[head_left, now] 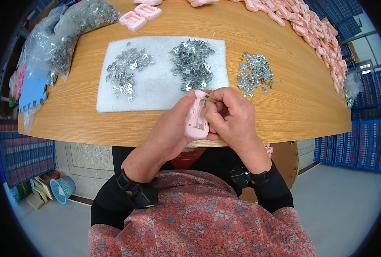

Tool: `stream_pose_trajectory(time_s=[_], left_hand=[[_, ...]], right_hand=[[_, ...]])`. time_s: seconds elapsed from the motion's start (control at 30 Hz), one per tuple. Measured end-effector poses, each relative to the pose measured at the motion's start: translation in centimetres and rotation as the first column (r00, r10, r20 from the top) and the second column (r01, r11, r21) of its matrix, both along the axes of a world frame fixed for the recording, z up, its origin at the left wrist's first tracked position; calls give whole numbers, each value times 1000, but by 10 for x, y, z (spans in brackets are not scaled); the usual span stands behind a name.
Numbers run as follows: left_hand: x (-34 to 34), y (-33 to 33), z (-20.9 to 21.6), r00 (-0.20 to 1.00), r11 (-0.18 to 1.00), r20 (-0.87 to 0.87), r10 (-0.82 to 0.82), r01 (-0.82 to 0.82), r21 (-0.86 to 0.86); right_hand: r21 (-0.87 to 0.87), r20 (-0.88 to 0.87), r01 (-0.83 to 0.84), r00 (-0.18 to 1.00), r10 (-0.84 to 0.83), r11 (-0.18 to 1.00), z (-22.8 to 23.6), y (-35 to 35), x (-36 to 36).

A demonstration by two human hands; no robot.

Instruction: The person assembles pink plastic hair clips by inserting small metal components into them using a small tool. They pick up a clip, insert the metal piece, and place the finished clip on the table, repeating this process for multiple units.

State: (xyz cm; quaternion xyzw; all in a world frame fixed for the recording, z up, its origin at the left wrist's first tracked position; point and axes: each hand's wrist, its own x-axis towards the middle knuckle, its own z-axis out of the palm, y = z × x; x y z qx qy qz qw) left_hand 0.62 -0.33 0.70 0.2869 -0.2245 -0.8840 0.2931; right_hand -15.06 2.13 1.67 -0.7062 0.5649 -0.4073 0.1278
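My left hand (170, 127) is closed around a pink plastic casing (192, 116), which it holds over the table's near edge. The casing's open battery compartment faces up, and a metal coil shows at its lower end. In a pinch, my right hand (235, 116) grips a pair of thin tweezers (210, 99), their tips at the casing's upper right. Whether the tips hold a part is too small to tell. Just beyond the hands, a white foam sheet (155, 91) bears a left pile of small metal contacts (128, 68) and a denser right pile of metal contacts (193, 64).
A third heap of small metal pieces (254, 73) lies right of the foam on the wooden table (284, 115). Many pink casings (314, 36) line the far right edge; several casings (141, 16) lie at the back. Plastic bags of metal parts (66, 38) stand at left.
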Motion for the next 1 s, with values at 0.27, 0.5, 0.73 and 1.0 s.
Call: stream_pose_trajectory(time_s=[0.27, 0.5, 0.73, 1.0], left_hand=[[2, 0, -7, 1000, 1000, 1, -4, 4, 25], [4, -1, -11, 994, 998, -99, -38, 33, -51], [5, 4, -3, 995, 988, -39, -94, 88, -130], [12, -9, 2, 975, 907, 214, 68, 29, -420]], right_hand=[[6, -103, -48, 994, 48, 999, 9, 3, 0], [211, 118, 18, 992, -44, 977, 17, 3, -9], [437, 659, -297, 748, -78, 849, 10, 8, -9], [363, 617, -229, 786, -49, 903, 36, 0, -14]])
